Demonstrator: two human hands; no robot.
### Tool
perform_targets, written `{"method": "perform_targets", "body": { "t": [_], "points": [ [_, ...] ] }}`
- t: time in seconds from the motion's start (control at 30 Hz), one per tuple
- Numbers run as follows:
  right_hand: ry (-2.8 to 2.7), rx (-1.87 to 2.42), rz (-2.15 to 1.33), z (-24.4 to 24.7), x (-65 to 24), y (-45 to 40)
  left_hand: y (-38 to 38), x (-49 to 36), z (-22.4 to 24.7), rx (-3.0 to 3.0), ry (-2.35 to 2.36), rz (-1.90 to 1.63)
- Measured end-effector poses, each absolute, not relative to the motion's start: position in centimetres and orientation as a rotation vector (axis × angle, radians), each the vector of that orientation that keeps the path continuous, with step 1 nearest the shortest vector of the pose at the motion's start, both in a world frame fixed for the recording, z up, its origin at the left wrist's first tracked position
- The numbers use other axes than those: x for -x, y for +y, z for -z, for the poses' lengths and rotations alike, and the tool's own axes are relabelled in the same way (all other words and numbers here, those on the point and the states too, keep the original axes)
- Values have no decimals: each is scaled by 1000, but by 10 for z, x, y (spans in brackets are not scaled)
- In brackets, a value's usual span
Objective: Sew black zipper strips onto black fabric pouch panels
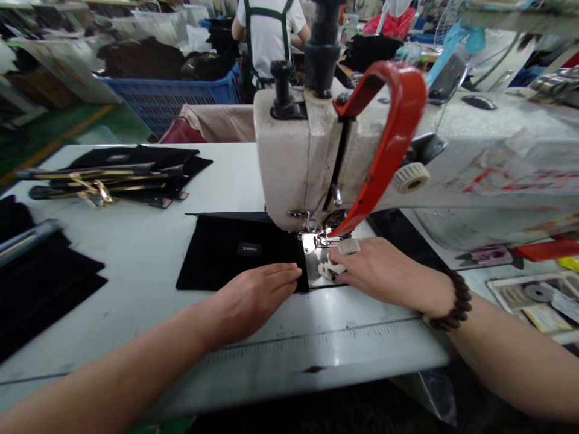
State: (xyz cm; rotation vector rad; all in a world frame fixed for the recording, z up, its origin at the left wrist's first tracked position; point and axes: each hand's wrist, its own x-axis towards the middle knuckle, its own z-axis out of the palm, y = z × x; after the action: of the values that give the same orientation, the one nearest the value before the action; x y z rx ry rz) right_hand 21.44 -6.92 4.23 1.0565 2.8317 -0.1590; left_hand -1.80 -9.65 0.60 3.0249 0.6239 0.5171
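My left hand [257,298] lies flat with fingers stretched out on a black fabric pouch panel [212,259]. A small dark label [249,249] with light lettering sits on that panel. The panel's right edge reaches beneath the head of a sewing machine [289,157], close to its metal presser foot [312,241]. On the right of the foot, over the shiny needle plate, my right hand [375,265] has its fingers curled together around a small whitish thing [330,269] too unclear to name. A pale band or piece [348,246] shows at the index finger.
Black pouches with gold zips [113,175] lie stacked at the back left; more black pieces [40,283] lie at the left edge. Pink-handled snips [491,256] and a parts tray [534,295] are at right. Behind stand a blue crate [176,99] and a person [269,36].
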Motion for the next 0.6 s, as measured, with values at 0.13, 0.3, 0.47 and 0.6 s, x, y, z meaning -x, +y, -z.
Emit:
{"method": "perform_targets", "body": {
  "t": [0.13, 0.3, 0.47, 0.6],
  "points": [
    [2800, -1328, -182, -24, -197, -53, -97, 18, -4, -3038, 622, -569],
    [2746, -1410, -58, -33, -212, -46, -97, 18, -6, -3034, 607, -547],
    [2829, -1122, 183, -38, -218, -53, -97, 17, -9, -3030, 612, -558],
    [2704, -1466, -124, -23, -198, -56, -97, 16, -8, -3042, 602, -551]
  ]
}}
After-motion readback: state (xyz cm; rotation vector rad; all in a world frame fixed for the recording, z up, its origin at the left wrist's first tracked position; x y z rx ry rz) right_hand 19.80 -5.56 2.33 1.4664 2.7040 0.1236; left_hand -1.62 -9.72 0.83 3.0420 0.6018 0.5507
